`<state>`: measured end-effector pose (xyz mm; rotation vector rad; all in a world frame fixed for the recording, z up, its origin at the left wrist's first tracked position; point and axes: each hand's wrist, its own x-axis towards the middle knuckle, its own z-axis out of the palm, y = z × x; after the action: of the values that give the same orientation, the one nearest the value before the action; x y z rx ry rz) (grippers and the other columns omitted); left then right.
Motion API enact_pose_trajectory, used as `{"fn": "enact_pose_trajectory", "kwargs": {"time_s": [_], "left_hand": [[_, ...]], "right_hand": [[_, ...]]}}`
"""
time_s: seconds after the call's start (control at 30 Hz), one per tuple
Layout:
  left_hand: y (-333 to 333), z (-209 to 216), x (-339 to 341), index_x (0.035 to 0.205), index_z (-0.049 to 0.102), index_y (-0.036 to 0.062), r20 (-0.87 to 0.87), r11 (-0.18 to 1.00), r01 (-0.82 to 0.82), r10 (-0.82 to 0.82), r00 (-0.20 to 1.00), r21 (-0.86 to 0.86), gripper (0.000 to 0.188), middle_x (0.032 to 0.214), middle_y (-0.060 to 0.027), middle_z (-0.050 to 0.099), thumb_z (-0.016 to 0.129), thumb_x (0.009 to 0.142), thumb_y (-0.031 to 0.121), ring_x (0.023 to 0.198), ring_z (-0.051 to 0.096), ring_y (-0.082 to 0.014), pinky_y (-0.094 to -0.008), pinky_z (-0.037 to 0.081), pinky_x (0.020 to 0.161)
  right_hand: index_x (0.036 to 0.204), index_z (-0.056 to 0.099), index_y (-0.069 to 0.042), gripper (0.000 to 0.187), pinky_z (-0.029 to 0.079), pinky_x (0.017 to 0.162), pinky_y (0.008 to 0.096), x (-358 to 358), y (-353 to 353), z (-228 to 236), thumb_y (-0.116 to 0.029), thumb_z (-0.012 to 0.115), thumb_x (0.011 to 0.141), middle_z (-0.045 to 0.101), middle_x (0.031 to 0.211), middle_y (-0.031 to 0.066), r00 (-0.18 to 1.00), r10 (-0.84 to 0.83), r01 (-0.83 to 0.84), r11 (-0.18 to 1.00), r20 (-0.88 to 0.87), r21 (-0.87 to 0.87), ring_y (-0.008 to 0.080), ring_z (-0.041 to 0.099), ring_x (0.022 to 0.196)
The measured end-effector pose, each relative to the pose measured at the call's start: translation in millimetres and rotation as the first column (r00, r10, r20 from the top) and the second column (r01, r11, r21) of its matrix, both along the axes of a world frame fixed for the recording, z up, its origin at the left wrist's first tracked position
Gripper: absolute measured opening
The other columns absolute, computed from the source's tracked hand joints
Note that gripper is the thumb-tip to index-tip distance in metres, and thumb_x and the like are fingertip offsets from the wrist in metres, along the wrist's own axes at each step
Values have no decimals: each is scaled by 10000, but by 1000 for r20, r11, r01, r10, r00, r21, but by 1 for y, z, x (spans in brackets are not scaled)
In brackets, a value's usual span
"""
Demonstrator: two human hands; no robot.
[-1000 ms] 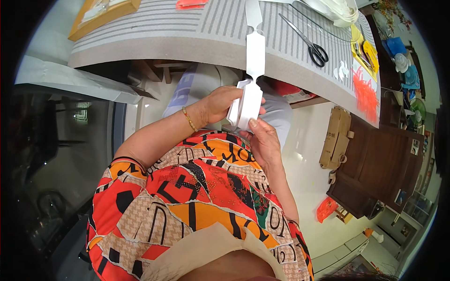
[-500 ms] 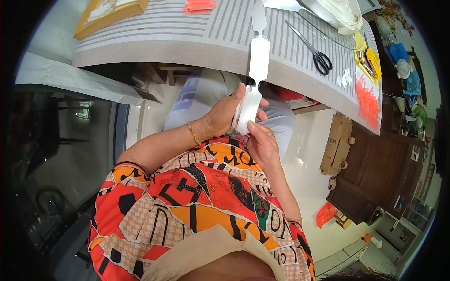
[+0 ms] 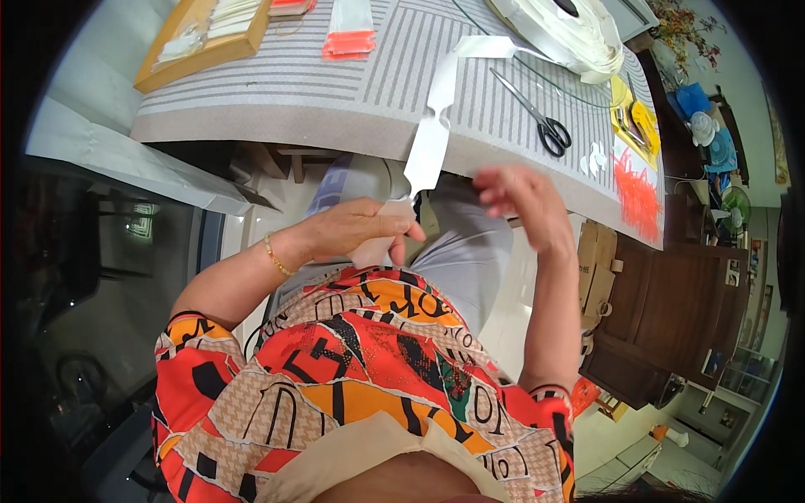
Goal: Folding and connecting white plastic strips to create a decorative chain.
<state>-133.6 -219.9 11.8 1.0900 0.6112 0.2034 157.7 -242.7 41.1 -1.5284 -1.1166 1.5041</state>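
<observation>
My left hand (image 3: pixel 356 228) is closed around the folded end of a white strip (image 3: pixel 428 152) in front of my lap. The strip is made of long flat pieces joined by narrow necks. It runs up over the table edge and bends right to a big white roll (image 3: pixel 599 54). My right hand (image 3: pixel 532 210) is off the strip, raised near the table's edge, its fingers slightly apart, blurred, with nothing visible in them. Beyond it on the table lie scissors with black handles (image 3: pixel 553 138), blades pointing up and left.
A striped cloth covers the table (image 3: pixel 293 117). On it are a wooden tray (image 3: pixel 155 75) of white pieces, a red-ended white stack (image 3: pixel 348 42), a yellow cutter (image 3: pixel 644 124), small white scraps (image 3: pixel 595 158) and a heap of red strands (image 3: pixel 635 197). A cardboard box (image 3: pixel 595 260) stands right.
My right hand has let go of the strip and moved right and up toward the table's edge. My left hand, still holding the folded end, has shifted left and down. More of the roll shows.
</observation>
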Motion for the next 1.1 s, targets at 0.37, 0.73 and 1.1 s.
{"fn": "enact_pose_trajectory", "kwargs": {"time_s": [0.37, 0.73, 1.1], "left_hand": [[-6, 12, 2, 1099, 688, 10, -109, 997, 72, -76, 991, -42, 371, 789, -95, 704, 517, 1004, 325, 724, 621, -155, -237, 467, 653], [7, -55, 18, 1125, 656, -45, -68, 921, -154, 139, 988, -357, 345, 832, -139, 710, 495, 998, 232, 739, 677, -202, -273, 512, 663], [-1, -96, 210, 1089, 675, -44, -11, 942, -156, 160, 987, -298, 296, 962, -161, 725, 550, 919, 163, 830, 697, -219, -292, 541, 701]], "right_hand": [[914, 672, -12, 240, 439, 489, 207, -27, 111, 12, -252, 675, 911, 642, 727, 70, 945, 40, -29, 999, 325, -37, 132, 546, 522], [837, 623, -27, 84, 435, 501, 202, -17, -3, 4, -77, 616, 905, 627, 694, 74, 849, -304, 359, 932, -432, 49, 107, 534, 544], [928, 647, 5, 81, 484, 570, 234, 56, -132, -104, -73, 626, 935, 619, 760, 73, 664, -496, 493, 853, -560, -172, 130, 554, 619]]}}
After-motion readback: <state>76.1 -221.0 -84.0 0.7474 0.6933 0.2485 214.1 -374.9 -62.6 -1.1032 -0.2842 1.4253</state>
